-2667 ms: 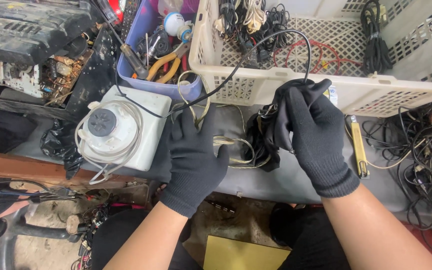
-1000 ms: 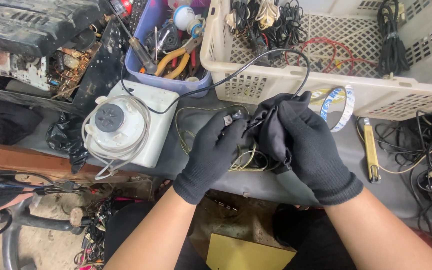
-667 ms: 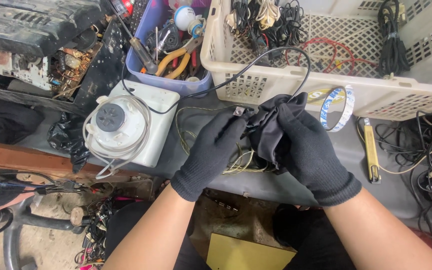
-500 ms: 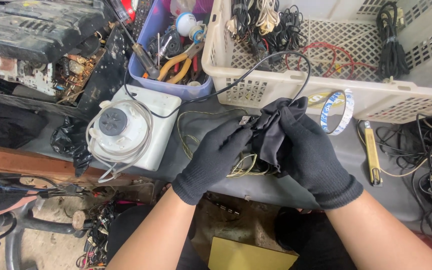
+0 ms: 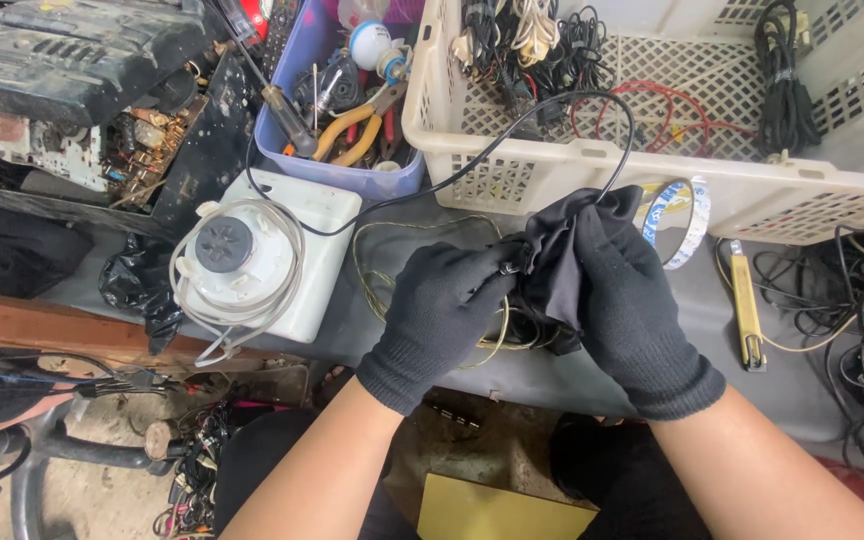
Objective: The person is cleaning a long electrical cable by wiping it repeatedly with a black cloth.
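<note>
Head view | black pouch (image 5: 554, 262), crumpled, soft | left hand (image 5: 439, 315) and right hand (image 5: 624, 300) fingers both grasp it

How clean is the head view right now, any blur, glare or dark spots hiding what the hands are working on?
Head view: sharp, evenly lit, no motion blur on the left hand or right hand. The black cloth blends into the black gloves, so folds and the cable end are hard to separate. No glare on the white basket; the space under the grey bench is in shadow.

Even daylight, sharp, soft shadows
</note>
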